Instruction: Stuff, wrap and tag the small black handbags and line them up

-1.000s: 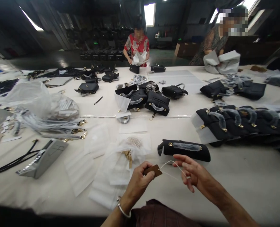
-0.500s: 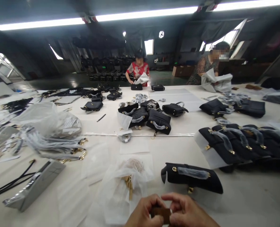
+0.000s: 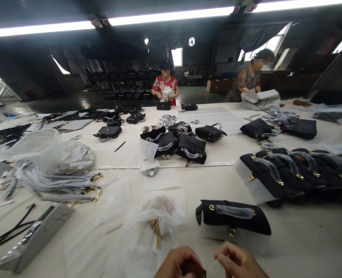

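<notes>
My left hand [image 3: 180,263] is at the bottom edge, fingers curled round a small brown tag [image 3: 191,269] that barely shows. My right hand [image 3: 238,262] is beside it, fingertips pinched on a thin white string [image 3: 214,266] of that tag. Just beyond the hands a black handbag [image 3: 234,221] lies on its side with a wrapped handle and gold fittings. To the left of the hands a clear plastic bag [image 3: 150,227] holds more tags and strings.
A row of black handbags [image 3: 298,173] lies at the right, another cluster [image 3: 176,143] mid-table. Plastic bags with wrapped straps [image 3: 58,170] and a grey flat box [image 3: 32,239] lie at the left. Two people [image 3: 165,87] [image 3: 247,81] work at the table's far side.
The camera tilted up, so my hands dropped to the frame's bottom. The hands came together on the tag half a second ago and have now parted slightly, the right one pinching the string.
</notes>
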The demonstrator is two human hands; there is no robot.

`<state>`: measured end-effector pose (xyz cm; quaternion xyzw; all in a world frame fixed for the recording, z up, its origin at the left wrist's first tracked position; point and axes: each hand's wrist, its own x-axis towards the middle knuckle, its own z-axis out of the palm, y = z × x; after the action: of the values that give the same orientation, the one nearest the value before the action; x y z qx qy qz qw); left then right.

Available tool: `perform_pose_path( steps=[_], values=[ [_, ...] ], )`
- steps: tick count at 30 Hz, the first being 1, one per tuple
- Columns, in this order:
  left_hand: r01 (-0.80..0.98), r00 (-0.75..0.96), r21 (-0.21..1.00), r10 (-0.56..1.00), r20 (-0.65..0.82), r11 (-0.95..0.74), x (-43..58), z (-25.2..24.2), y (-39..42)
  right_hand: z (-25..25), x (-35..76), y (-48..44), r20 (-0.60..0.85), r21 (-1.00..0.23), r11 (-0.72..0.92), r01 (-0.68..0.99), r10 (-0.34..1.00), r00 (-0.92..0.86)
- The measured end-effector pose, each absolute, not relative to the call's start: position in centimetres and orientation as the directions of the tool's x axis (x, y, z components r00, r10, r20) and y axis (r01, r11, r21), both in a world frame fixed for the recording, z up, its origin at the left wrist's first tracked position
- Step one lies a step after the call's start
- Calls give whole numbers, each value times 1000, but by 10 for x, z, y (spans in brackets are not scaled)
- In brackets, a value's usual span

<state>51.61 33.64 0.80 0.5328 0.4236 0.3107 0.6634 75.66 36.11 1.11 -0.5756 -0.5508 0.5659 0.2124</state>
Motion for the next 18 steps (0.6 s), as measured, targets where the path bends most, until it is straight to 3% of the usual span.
perform_pose_path(
  steps=[3,5,8,10,12,16,18],
  values=[
    [58,406,968,880,-246,244,518,-1,335,24,774,355,-380,-911,-342,232,914,-142],
    [132,393,965,882,-260,226,520,-4,334,31,781,350,-454,-886,-462,-36,882,-129],
    [266,456,948,844,-284,175,522,0,337,33,781,347,-550,-692,-558,-458,818,-167],
    [285,504,955,836,-217,76,525,8,347,30,779,350,-575,-618,-519,-590,810,-110],
    [289,487,955,869,-87,-67,532,17,366,27,777,357,-574,-655,-466,-595,819,-10],
    [376,339,876,924,175,-303,563,26,423,23,772,379,-545,-786,-442,-433,826,146],
    [434,364,814,902,234,-386,585,24,452,19,766,389,-542,-800,-426,-423,816,202]
  ],
)
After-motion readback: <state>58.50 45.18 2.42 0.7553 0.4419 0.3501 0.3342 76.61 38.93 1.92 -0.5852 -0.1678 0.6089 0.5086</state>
